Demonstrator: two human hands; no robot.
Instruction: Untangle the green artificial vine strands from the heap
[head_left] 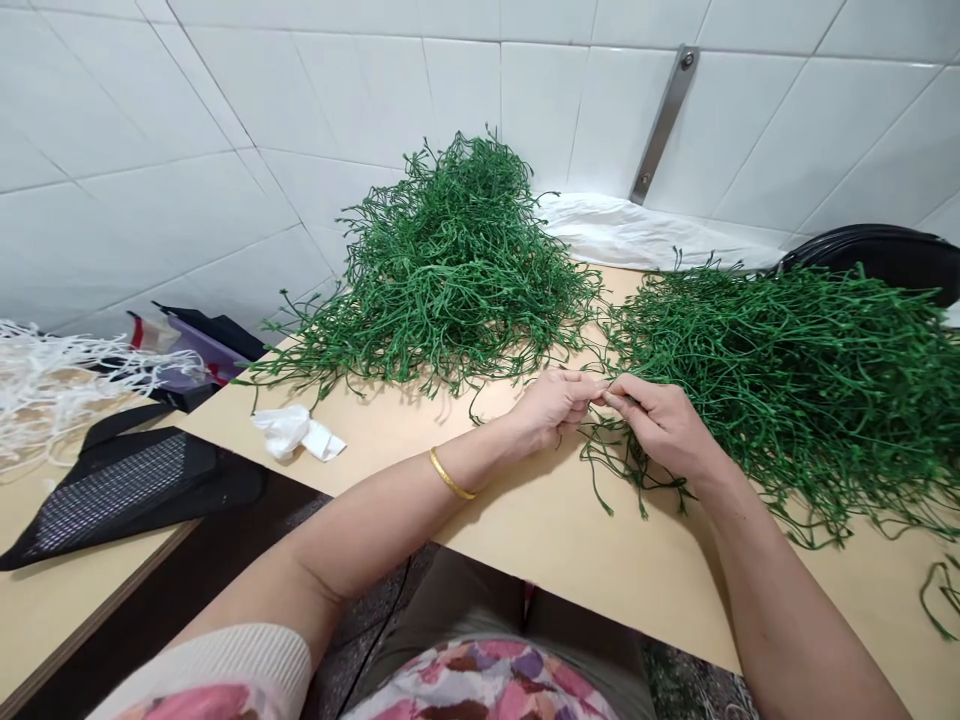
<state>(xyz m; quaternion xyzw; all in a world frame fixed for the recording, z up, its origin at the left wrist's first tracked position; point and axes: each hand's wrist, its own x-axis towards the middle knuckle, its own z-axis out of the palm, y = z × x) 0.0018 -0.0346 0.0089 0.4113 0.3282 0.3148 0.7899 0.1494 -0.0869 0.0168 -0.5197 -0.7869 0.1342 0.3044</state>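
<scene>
My left hand (553, 408), with a gold bangle on the wrist, and my right hand (664, 420) meet fingertip to fingertip above the table. Both are closed in a pinch on a thin green cord, mostly hidden by the fingers. Loose green cords (604, 490) lie or hang just below my right hand. Behind my left hand rises a tall heap of green cords (457, 260) with small knots or tips at their ends. A second, wider heap of green cords (810, 370) spreads beyond and beside my right hand.
Crumpled white tissue (289, 432) lies on the tan table (540, 540) at left. White cords (67, 385) and a black mesh bag (120, 490) rest on another surface. White cloth (622, 228) and a black case (877, 245) stand against the tiled wall (360, 90).
</scene>
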